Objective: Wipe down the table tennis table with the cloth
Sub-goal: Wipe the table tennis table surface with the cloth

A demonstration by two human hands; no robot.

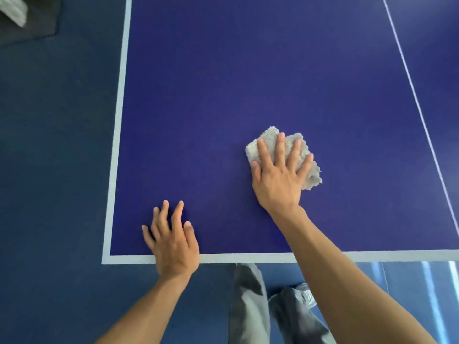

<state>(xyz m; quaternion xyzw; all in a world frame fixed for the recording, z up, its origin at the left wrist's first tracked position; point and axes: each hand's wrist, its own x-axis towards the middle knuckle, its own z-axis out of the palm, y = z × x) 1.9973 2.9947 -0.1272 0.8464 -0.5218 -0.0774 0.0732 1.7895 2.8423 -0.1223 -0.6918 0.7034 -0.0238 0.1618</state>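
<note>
Left hand [173, 247] resting on tabletop [223, 83], empty; right hand [278, 175] pressing cloth [268, 135], fingers [280, 147] straight. May bunch loose cloth edge, leaving strips unwiped.

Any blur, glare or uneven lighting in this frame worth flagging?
Head view: left hand, right hand and cloth are sharp; the grey object top left is smeared; the table looks paler top right; bright streaks on the floor lower right.
</note>
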